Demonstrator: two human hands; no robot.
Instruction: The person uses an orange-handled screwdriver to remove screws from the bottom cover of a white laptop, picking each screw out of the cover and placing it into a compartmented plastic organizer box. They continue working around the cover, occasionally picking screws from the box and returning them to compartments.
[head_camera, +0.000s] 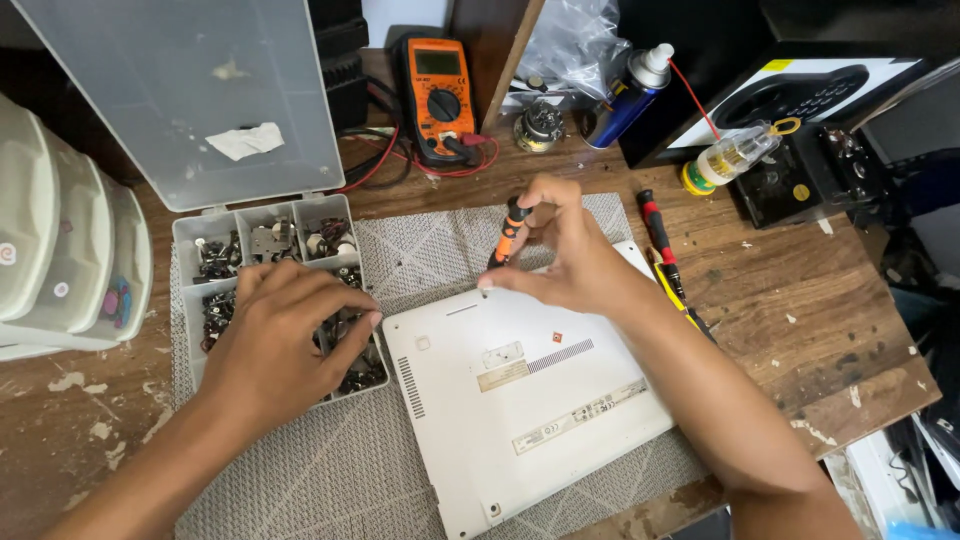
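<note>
Screwdriver work at a scarred wooden table (790, 300). White laptop, lid side down with its plastic base panel upward (520, 395), lies on a grey patterned mat (330, 470), which keeps the shell off the rough wood.

Right hand (570, 260) pinches a small orange-and-black precision screwdriver (510, 232) between thumb and fingers, shaft tilted, tip down at the laptop's rear edge near a corner. Grip is narrow and closed on the handle, the kind that suits fine turning; index finger rests on the panel beside the tip, seemingly to steady it.

Left hand (285, 335) reaches into a clear compartmented plastic parts box (200, 240), fingers curled down among small dark metal bits in a lower cell. Cannot tell whether anything is actually pinched; the fingertips are hidden by the knuckles. Box lid (180, 90) stands propped open behind, leaving the cells accessible just beside the laptop.

Around: orange digital multimeter (437, 90) with red and black leads at the table's back edge; blue spray can with a red straw (628, 95); small clear bottle with a yellow cap (730, 158); second red-and-black screwdriver (657, 228) lying right of the working hand, within reach. White stacked plastic drawers (60, 250) at far left.
</note>
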